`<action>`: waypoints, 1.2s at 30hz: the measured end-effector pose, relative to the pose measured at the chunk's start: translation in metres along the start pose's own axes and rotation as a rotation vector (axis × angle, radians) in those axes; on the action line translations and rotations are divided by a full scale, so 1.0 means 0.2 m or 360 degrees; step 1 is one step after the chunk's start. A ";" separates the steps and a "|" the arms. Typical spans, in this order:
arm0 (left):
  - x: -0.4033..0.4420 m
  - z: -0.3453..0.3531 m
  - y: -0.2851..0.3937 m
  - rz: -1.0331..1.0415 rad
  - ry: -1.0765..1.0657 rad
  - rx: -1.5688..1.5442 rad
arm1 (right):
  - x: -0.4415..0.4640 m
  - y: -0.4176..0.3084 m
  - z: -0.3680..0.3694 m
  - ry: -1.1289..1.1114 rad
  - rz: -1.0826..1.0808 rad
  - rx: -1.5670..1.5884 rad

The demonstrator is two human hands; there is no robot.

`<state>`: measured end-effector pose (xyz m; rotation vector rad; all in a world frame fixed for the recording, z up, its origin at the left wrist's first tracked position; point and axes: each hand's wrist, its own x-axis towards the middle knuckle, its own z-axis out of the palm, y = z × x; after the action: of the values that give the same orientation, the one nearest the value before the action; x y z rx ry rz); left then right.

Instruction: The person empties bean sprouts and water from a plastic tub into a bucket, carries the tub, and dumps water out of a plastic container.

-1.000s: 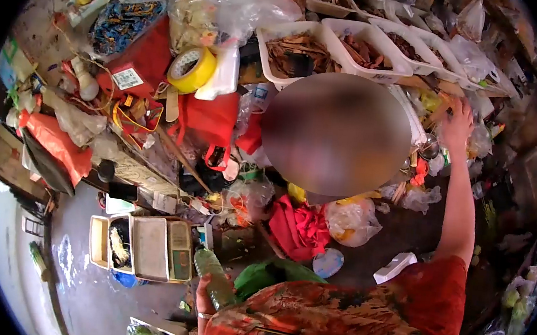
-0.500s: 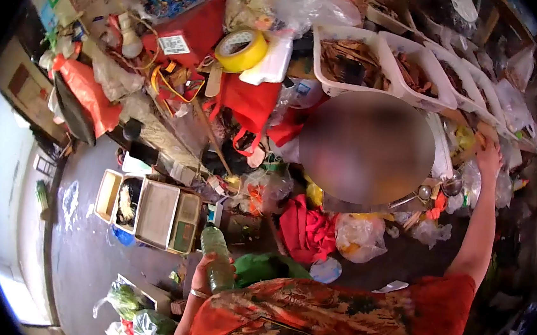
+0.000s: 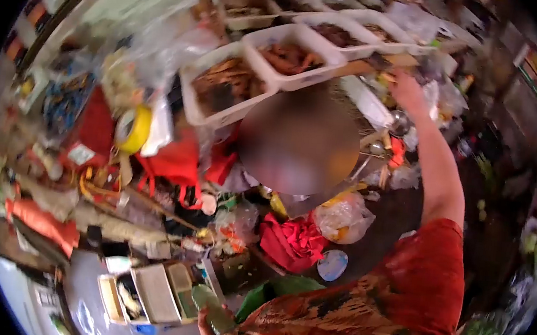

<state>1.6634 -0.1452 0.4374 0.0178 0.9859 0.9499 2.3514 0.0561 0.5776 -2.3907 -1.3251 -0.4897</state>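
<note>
At the bottom of the view, my left hand (image 3: 205,329) is closed around a pale green clear plastic bottle (image 3: 214,309), which leans beside my patterned red shirt. My right arm stretches far forward. My right hand (image 3: 407,89) is by the corner of the white bins, above yellowish items and clear plastic bags (image 3: 444,97). Its fingers are blurred, so I cannot tell whether they grip anything. Just below that hand are a round metal ladle (image 3: 400,123) and a long white box-like piece (image 3: 367,102).
White bins (image 3: 202,118) of brown dried pieces line the back. A blurred oval covers the middle. Yellow tape (image 3: 134,129), red bags (image 3: 176,162), a red cloth (image 3: 293,241) and a filled plastic bag (image 3: 344,217) lie around it. A divided container (image 3: 154,293) sits lower left.
The view has swung to the right and tilted, so the bins and tape appear further left. My left hand still holds the bottle, now lower in view. My right hand remains near the bins.
</note>
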 end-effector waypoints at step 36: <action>0.03 0.19 -0.01 0.0165 0.0179 0.0222 | -1.81 -0.46 0.24 -0.1074 0.0341 0.1411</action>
<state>1.6926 -0.1278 0.4556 0.1347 1.1631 0.9834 2.0987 -0.1401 0.3809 -1.8955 -1.1272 0.8691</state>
